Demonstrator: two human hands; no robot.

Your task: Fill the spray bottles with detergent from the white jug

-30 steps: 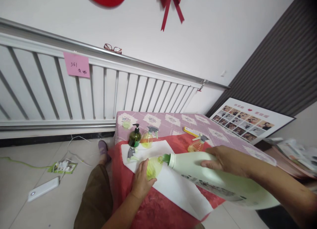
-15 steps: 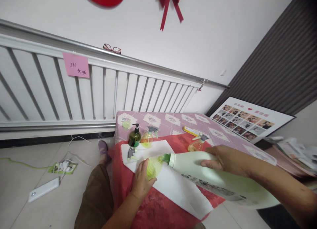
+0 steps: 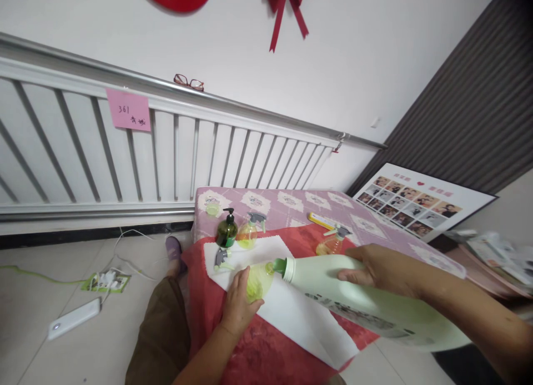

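Note:
My left hand point(image 3: 242, 303) is wrapped round a clear bottle point(image 3: 259, 284) with yellow-green liquid, tilted over a white cloth point(image 3: 303, 329). My right hand point(image 3: 378, 271) grips a big pale green jug point(image 3: 345, 290), which lies nearly on its side. The jug's green spout meets the small bottle's neck. A grey spray head point(image 3: 222, 258) rests on the cloth beyond my left hand. Behind it stand a dark green pump bottle point(image 3: 226, 232) and a clear spray bottle point(image 3: 247, 236). Another spray bottle point(image 3: 330, 244) is just beyond the jug.
Red cloth point(image 3: 266, 351) and a purple patterned cover point(image 3: 291, 204) drape the table. A yellow box point(image 3: 321, 220) and a light green round item point(image 3: 212, 209) lie farther back. A white radiator point(image 3: 166, 151) runs behind; a power strip point(image 3: 106, 281) and cables are on the floor at left.

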